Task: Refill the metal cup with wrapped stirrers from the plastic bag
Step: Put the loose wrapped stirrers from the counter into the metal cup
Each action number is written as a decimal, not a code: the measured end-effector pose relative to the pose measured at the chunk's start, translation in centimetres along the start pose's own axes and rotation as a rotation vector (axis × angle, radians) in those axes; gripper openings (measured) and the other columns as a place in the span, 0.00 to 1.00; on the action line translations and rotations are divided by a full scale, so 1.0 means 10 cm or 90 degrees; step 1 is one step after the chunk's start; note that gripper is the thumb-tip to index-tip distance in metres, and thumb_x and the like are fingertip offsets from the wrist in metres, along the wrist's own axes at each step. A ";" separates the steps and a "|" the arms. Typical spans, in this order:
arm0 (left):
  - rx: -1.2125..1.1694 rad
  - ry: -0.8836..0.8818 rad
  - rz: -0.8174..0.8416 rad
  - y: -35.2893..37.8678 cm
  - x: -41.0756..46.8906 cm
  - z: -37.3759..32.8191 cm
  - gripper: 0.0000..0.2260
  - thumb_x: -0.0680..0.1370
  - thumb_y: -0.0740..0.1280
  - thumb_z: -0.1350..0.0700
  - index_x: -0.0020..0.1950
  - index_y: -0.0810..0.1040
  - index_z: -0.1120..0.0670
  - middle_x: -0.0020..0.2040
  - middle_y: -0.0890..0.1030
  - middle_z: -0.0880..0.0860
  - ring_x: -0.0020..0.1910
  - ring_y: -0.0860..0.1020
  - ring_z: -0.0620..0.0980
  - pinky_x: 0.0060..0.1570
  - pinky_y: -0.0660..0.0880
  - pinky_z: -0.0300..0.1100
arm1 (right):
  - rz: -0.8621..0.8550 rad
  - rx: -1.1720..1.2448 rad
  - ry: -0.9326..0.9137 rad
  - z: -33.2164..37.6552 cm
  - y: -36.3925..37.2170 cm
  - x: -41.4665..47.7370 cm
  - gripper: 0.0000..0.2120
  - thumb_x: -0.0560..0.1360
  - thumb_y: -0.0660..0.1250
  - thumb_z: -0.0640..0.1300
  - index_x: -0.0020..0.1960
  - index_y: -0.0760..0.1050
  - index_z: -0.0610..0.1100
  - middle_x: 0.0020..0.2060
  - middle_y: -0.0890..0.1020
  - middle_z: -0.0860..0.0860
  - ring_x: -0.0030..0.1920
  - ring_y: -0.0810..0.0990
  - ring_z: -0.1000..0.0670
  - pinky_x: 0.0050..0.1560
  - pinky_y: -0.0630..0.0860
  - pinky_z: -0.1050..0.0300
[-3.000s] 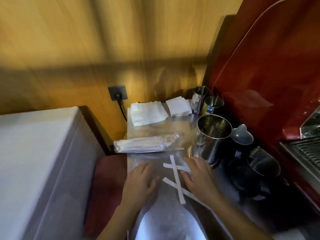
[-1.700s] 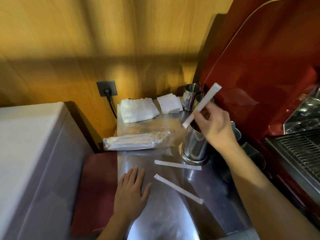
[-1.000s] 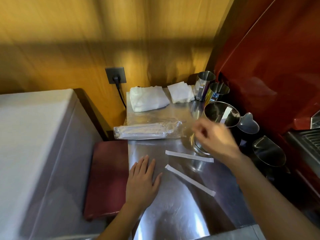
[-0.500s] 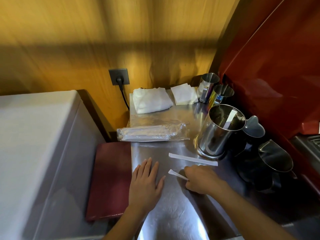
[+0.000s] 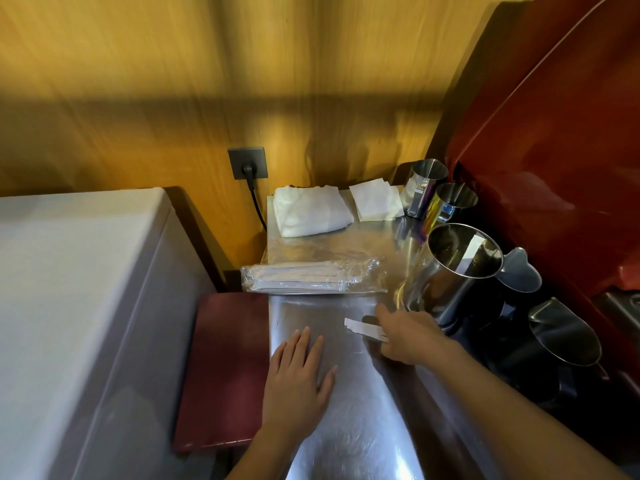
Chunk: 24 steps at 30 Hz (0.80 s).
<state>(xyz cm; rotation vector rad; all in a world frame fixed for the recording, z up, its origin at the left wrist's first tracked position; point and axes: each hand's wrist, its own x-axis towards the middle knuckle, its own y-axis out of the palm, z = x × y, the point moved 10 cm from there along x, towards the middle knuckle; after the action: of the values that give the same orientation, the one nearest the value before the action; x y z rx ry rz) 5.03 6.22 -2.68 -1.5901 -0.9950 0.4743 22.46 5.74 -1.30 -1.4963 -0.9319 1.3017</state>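
1 wrapped stirrer (image 5: 475, 252) stands in metal cup (image 5: 450, 271); right hand (image 5: 408, 336) pinches loose stirrers (image 5: 363, 329); left hand (image 5: 299, 375) flat, fingers spread; plastic bag (image 5: 311, 276) nearly full.

White wrapped stirrers (image 5: 363, 330) in the right hand (image 5: 408, 337); shiny silver metal cup (image 5: 446, 271) just beyond; clear plastic bag (image 5: 311, 275) further left; steel-grey counter (image 5: 346, 427) beneath.

We see bare desk (image 5: 346, 427) open between the plastic bag (image 5: 311, 273) and our hands. Metal cup (image 5: 450, 271) and dark pitchers (image 5: 561, 344) crowd the right edge.
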 end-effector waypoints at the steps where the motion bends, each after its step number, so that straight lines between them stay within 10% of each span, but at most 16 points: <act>1: 0.001 0.001 0.000 0.00 0.00 0.00 0.21 0.75 0.58 0.43 0.62 0.76 0.52 0.63 0.78 0.55 0.64 0.74 0.54 0.63 0.71 0.52 | 0.000 0.004 0.006 -0.02 0.01 0.01 0.19 0.69 0.62 0.47 0.58 0.63 0.45 0.55 0.77 0.44 0.51 0.79 0.39 0.41 0.66 0.50; 13: -0.013 -0.005 0.024 0.01 0.01 0.01 0.20 0.75 0.59 0.43 0.61 0.76 0.52 0.63 0.78 0.54 0.64 0.74 0.53 0.63 0.71 0.50 | 0.072 0.004 0.008 0.11 0.06 -0.05 0.13 0.70 0.60 0.45 0.53 0.72 0.43 0.53 0.79 0.44 0.54 0.78 0.41 0.47 0.71 0.52; 24: -0.021 -0.009 0.051 0.06 0.01 0.05 0.22 0.72 0.58 0.43 0.59 0.78 0.52 0.61 0.80 0.55 0.62 0.76 0.54 0.62 0.62 0.46 | -0.426 0.461 0.016 -0.39 -1.91 -0.62 0.06 0.73 0.63 0.41 0.44 0.74 0.37 0.29 0.77 0.42 0.26 0.73 0.52 0.29 0.69 0.59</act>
<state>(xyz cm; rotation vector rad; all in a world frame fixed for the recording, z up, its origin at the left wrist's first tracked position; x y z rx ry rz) 4.91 6.61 -3.32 -1.6631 -0.9569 0.5276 25.78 4.90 18.85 -0.5622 -0.7305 0.9526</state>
